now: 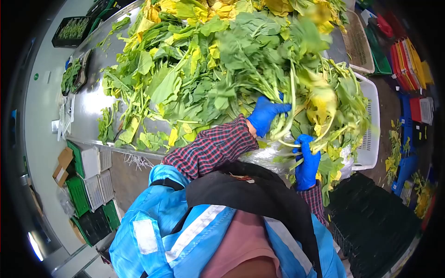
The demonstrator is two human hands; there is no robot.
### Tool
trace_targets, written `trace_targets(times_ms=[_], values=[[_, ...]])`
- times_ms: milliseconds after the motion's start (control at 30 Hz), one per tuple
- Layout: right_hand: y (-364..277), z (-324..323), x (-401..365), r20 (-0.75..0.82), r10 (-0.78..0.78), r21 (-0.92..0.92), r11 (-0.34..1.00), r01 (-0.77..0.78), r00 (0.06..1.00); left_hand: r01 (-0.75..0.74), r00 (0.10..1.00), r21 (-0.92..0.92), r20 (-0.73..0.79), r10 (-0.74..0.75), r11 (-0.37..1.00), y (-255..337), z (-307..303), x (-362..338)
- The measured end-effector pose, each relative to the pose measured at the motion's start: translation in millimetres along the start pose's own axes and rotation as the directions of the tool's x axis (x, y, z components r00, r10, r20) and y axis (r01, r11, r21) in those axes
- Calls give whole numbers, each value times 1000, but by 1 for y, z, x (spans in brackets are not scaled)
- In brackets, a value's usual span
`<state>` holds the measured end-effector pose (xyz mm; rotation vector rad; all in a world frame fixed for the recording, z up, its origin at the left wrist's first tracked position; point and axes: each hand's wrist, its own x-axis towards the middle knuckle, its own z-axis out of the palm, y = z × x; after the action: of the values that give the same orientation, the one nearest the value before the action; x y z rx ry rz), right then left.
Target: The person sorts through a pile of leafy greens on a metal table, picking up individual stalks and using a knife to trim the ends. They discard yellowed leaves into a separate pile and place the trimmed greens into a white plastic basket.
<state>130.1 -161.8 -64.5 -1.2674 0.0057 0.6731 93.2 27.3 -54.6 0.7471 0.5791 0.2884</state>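
Observation:
My left hand (265, 116), in a blue glove, is closed around the stems of a bunch of leafy greens (252, 60) at the table's near edge. To its right and a little lower, my right hand (307, 163), also blue-gloved, is closed on the stem of a yellowed leaf (323, 103). The leaf is partly smeared by motion. A large heap of green leaves (162, 83) covers much of the metal table beyond my hands, with yellow leaves (218, 9) along its far side. More greens hang over the edge beside my right hand.
A white plastic crate (371, 134) stands right of the greens, with a beige basket (359, 44) behind it. Dark green crates (375, 217) are stacked at lower right. The metal table (88, 120) extends left. Several green and white crates (79, 194) stand on the floor at left.

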Motion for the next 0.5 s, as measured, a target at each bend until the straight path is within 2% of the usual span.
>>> trace_targets(times_ms=[67,100,167,200,233,300,333,400,467,500], values=[[-8,8,8,-44,93,-130,987,-98,995,-24,999,77,25,22,997,-6,9,-10],[-10,16,17,27,-20,-116,993,23,999,-37,998,171,55,28,985,-2,18,-20],[-30,29,25,157,64,-334,942,-8,986,-29,999,230,46,19,973,-15,20,-25],[-27,36,31,171,24,-354,934,39,985,-74,997,250,13,73,965,-23,20,-25],[-20,40,38,171,14,-289,957,37,985,-77,997,252,18,75,965,-26,16,-23],[-16,40,45,70,103,-176,980,-89,992,-47,999,159,-5,48,986,-30,7,-19],[-15,43,46,79,104,-174,981,-89,991,-85,996,109,-3,86,990,-32,5,-18],[-12,51,42,-24,28,147,989,-24,999,-76,996,43,-32,78,996,-32,5,-15],[-8,51,41,-6,11,178,984,-10,1000,-49,996,-149,-75,38,988,-27,7,-16],[-6,50,39,3,-7,209,978,6,1000,-61,995,-150,-82,50,987,-25,6,-17]])
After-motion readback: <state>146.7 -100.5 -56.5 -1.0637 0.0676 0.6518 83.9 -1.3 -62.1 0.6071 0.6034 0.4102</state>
